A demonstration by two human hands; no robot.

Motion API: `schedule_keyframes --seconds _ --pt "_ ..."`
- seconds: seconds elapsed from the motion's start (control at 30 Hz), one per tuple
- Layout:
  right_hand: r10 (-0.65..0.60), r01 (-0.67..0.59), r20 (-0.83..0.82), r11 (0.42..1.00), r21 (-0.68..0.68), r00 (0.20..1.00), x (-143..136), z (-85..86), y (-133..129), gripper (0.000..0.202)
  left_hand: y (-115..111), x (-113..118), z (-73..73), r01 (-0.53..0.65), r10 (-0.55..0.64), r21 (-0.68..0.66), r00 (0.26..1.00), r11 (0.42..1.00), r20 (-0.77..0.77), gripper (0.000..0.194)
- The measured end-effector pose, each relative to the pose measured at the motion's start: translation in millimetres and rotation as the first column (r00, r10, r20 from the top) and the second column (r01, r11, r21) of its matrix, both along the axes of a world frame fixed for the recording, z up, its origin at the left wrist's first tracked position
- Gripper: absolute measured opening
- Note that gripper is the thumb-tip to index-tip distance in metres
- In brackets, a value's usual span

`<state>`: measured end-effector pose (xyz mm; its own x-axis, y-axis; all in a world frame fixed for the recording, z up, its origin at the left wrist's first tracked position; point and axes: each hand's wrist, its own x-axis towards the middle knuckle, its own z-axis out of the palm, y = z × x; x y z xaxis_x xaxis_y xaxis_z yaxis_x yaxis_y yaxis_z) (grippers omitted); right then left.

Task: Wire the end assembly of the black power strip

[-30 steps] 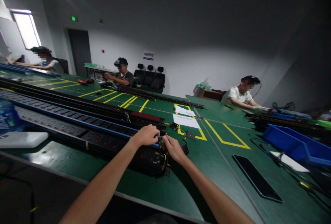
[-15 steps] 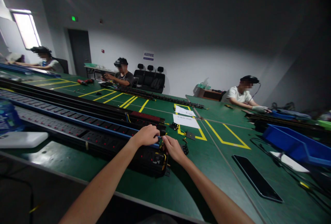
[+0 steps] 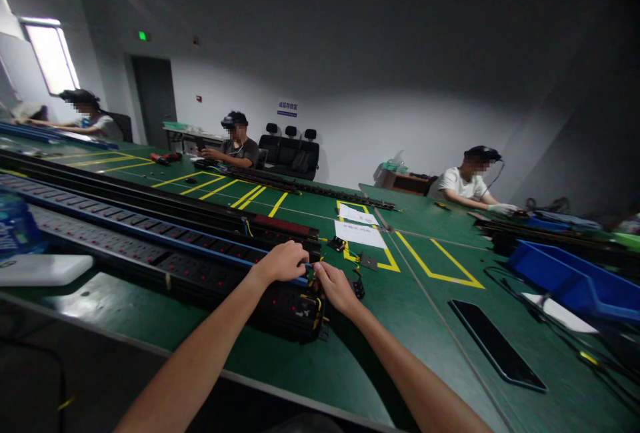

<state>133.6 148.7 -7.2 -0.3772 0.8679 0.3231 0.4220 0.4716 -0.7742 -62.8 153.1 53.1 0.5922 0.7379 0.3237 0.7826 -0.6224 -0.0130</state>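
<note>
Where the blue-edged strip [image 3: 197,241] ends on the green table [image 3: 415,326], its long axis running leftward from the fingers, the left hand [image 3: 286,261] curls over it, nearer than the right hand [image 3: 337,288]; whether either clamps anything cannot be told.

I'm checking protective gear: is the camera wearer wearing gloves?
No, the left hand and the right hand, close together near the end of a black strip, are both bare.

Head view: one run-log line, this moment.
left hand: at end of blue-edged socket strip | right hand: at same end, grip unclear | smartphone: flat on green table
</note>
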Motion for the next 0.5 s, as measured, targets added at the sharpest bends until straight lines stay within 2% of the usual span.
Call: schedule_keyframes --seconds 0.5 --pt "0.009 -0.009 -0.003 1.000 -0.007 1.000 -0.4 2.7 -2.2 0.049 0.4 0.0 -0.2 0.002 -0.002 -0.009 1.000 1.000 0.009 0.021"
